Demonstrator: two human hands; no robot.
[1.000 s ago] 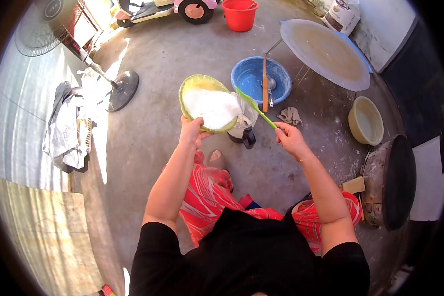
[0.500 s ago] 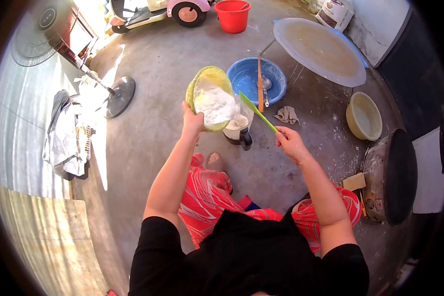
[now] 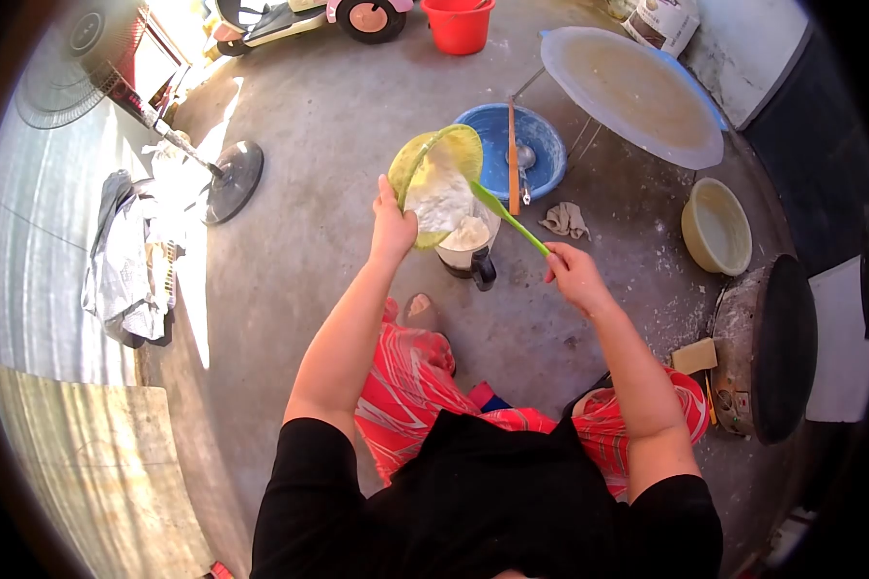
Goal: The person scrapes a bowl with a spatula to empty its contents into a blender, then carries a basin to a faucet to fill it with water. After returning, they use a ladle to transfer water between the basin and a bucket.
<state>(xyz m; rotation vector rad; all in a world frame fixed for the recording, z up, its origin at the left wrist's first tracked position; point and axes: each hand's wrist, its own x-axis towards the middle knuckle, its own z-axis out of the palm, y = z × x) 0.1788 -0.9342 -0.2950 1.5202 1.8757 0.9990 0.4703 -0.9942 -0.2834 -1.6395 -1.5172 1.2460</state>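
My left hand (image 3: pixel 394 224) grips the edge of a yellow-green bowl (image 3: pixel 413 174), which is tilted to the right. White powder (image 3: pixel 440 203) that looks like flour lies in the bowl's lower side. Closed around the handle of a green spatula (image 3: pixel 510 218), my right hand (image 3: pixel 577 275) is on the right. The spatula's blade points up-left to the bowl's right edge. Below the bowl stands a clear jug (image 3: pixel 459 259) with a black handle (image 3: pixel 483 270), holding more pale powder (image 3: pixel 470 233). The bowl partly hides the jug's rim.
A blue basin (image 3: pixel 541 145) with a wooden stick (image 3: pixel 514 169) and a ladle (image 3: pixel 523 159) sits just beyond. Around stand a round board on legs (image 3: pixel 637 92), a cream basin (image 3: pixel 714 227), a round black griddle (image 3: pixel 784 347), a rag (image 3: pixel 565 220), a red bucket (image 3: pixel 459 27) and a fan (image 3: pixel 234 183).
My left hand has moved right with the bowl, tipping it further over the jug. The powder has shifted toward the bowl's lower side. The spatula stays close to the rim.
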